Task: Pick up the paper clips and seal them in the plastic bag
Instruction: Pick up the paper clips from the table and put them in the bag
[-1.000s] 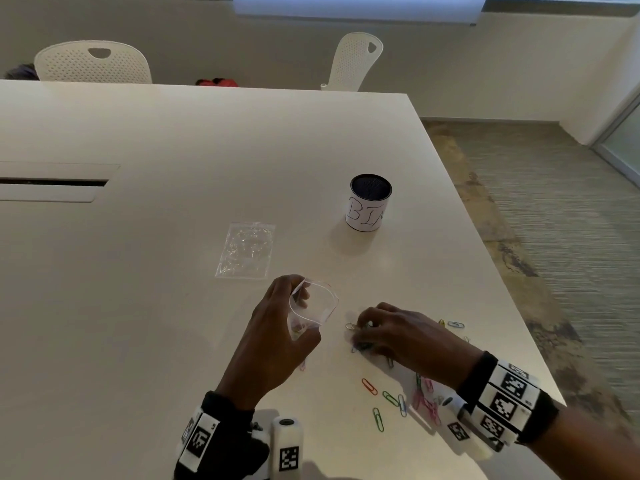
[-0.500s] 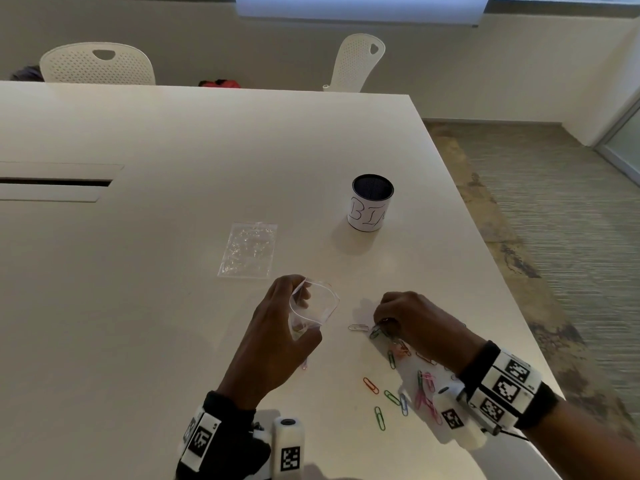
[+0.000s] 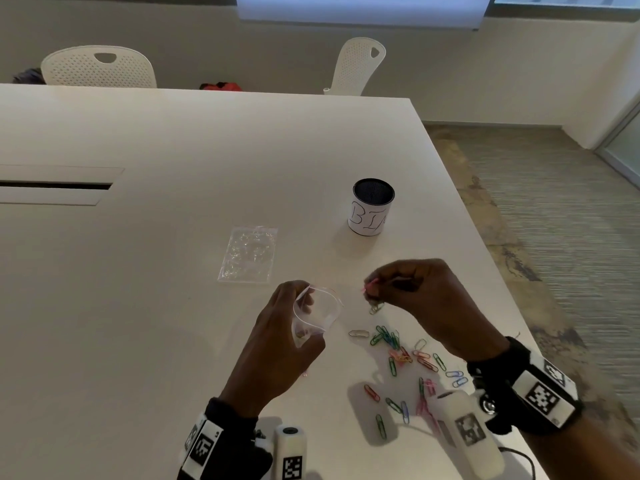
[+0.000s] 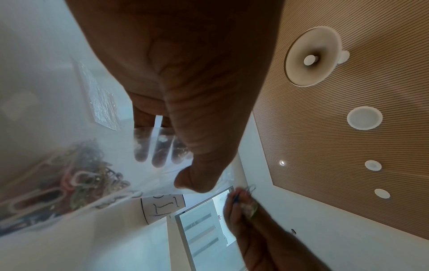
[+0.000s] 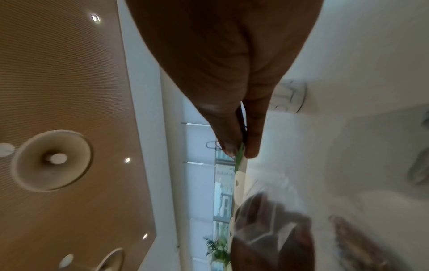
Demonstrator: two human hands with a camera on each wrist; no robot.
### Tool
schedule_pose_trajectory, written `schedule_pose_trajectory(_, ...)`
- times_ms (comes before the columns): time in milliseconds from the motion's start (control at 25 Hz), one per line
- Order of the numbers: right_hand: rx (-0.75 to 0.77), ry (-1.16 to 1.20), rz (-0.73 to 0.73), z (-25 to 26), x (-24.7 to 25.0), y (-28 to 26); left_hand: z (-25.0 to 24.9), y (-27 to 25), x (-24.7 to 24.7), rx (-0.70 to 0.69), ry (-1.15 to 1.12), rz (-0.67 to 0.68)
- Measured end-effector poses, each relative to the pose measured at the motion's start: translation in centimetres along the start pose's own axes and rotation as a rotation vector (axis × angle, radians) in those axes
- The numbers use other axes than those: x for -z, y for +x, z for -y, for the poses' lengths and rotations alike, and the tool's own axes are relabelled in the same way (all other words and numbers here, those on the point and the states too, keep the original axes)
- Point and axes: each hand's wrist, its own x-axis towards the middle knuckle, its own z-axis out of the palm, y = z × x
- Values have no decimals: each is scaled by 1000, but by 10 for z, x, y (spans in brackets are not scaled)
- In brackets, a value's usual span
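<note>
The left hand (image 3: 277,344) is holding a clear plastic bag (image 3: 317,315) with its mouth open, fingers curled around it above the table (image 3: 138,306). Through the plastic, in the left wrist view, some paper clips (image 4: 62,185) are lying inside the bag, blurred and hard to count. The right hand (image 3: 420,299) is pinching a few clips (image 3: 372,294) between thumb and fingertips, just beside the bag's mouth; one is hanging below the fingers. How many it is holding, I cannot tell. The loose paper clips (image 3: 403,362) are lying scattered on the table, partly hidden under the right wrist. A second flat bag (image 3: 248,254) and a cup (image 3: 370,206) are standing farther away.
</note>
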Motion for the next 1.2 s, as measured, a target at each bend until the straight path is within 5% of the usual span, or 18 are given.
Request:
schedule_pose_trajectory(160, 299, -163, -71, 18, -42, 4, 0, 1, -2, -21, 16, 13)
schedule_pose_trajectory(320, 498, -487, 63, 1, -65, 7, -1, 1, -2, 0, 7, 10)
schedule_pose_trajectory(600, 467, -709, 272, 6, -66, 13, -1, 0, -10, -10, -18, -19)
schedule_pose_trajectory(960, 415, -627, 335, 27, -63, 15, -6, 2, -26, 50, -193, -188)
schedule_pose_trajectory(1200, 279, -685, 6, 11, 7, 7, -2, 7, -32, 37, -189, -189)
